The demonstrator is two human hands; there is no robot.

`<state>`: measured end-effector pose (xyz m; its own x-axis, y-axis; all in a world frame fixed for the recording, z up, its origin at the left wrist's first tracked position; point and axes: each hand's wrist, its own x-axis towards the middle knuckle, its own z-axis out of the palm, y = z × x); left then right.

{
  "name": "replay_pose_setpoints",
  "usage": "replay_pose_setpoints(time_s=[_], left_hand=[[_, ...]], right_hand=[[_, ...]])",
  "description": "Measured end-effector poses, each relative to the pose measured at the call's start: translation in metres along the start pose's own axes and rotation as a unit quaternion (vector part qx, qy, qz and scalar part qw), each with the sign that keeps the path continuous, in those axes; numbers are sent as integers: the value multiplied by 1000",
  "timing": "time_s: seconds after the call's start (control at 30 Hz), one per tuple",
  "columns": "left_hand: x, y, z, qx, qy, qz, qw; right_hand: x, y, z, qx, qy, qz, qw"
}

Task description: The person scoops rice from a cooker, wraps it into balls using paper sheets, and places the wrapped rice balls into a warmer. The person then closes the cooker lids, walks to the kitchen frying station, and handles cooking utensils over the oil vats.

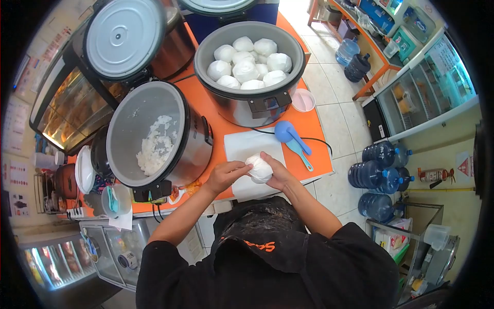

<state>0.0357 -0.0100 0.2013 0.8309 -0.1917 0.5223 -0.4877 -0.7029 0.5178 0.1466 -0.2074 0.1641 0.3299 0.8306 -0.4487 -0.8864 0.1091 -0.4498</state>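
Note:
My right hand [278, 172] cups a white paper-wrapped rice ball [259, 170] above the front edge of the orange table. The fingers of my left hand [225, 176] are closed on the wrapper at the ball's left side. Beneath and behind the ball lie white paper sheets [246, 147]. To the left, an open rice cooker [198, 147] leans toward me with loose white rice [156, 149] inside. Another open rice cooker [239, 112] behind the sheets holds several similar white wrapped balls [245, 71]. A blue scoop [283, 132] and a teal rice paddle [299, 153] rest right of the sheets.
A pink bowl [303, 100] stands beside the far cooker, and a black cable [319, 140] crosses the table's right side. A clear plastic tub [119, 202] sits at the left front. Large water bottles [366, 175] stand to the right, near a glass-door fridge [419, 98].

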Motion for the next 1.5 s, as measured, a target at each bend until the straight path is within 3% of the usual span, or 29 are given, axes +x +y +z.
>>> replay_pose_setpoints(time_s=[0.1, 0.2, 0.3, 0.43, 0.47, 0.6, 0.67, 0.77, 0.8, 0.87, 0.9, 0.93, 0.97, 1.03, 1.13, 1.3, 1.4, 1.5], left_hand=[[16, 9, -10, 38, 59, 69, 995], [18, 22, -2, 75, 148, 47, 985], [20, 41, 17, 68, 211, -38, 974], [12, 76, 33, -110, 182, -216, 953], [-7, 69, 44, -240, 141, -253, 926], [-10, 74, 61, -341, 134, -286, 885], [-6, 80, 54, -288, 106, -307, 901], [-8, 75, 37, -184, 61, -279, 941], [-8, 70, 33, -144, 47, -258, 954], [-4, 72, 28, -188, 121, -272, 936], [-4, 72, 26, -211, 157, -279, 924], [-9, 69, 26, -168, 122, -312, 927], [-18, 63, 28, -125, 88, -344, 926], [-45, 49, 39, -62, 23, -414, 908], [-104, 15, 73, -10, -74, -512, 855], [-129, 8, 77, -25, -119, -562, 818], [-131, 3, 68, -36, -92, -567, 818], [-136, -10, 63, -57, -74, -591, 801]], right_hand=[[-5, -8, 15, 65, -72, 2, 995], [-7, -8, 27, 111, -100, -14, 989], [-8, -3, 32, 128, -123, -50, 983], [-17, -7, 41, 55, -78, -96, 991], [-17, -7, 38, 21, -66, -96, 993], [-19, -3, 35, -6, -23, -116, 993], [-22, -7, 39, -15, -3, -118, 993], [-21, -29, 39, -165, 10, -147, 975], [-22, -46, 43, -277, 15, -177, 944], [-28, -98, 61, -487, 26, -229, 842], [-30, -125, 77, -503, 26, -240, 830], [-27, -155, 90, -519, 26, -251, 817], [-9, -184, 83, -613, 52, -299, 729], [17, -235, 108, -599, 90, -278, 746], [75, -304, 139, -645, 175, -220, 711], [203, -343, 114, -805, 309, -108, 494], [255, -340, 68, -839, 296, -67, 452], [215, -335, 94, -911, 240, -49, 332]])
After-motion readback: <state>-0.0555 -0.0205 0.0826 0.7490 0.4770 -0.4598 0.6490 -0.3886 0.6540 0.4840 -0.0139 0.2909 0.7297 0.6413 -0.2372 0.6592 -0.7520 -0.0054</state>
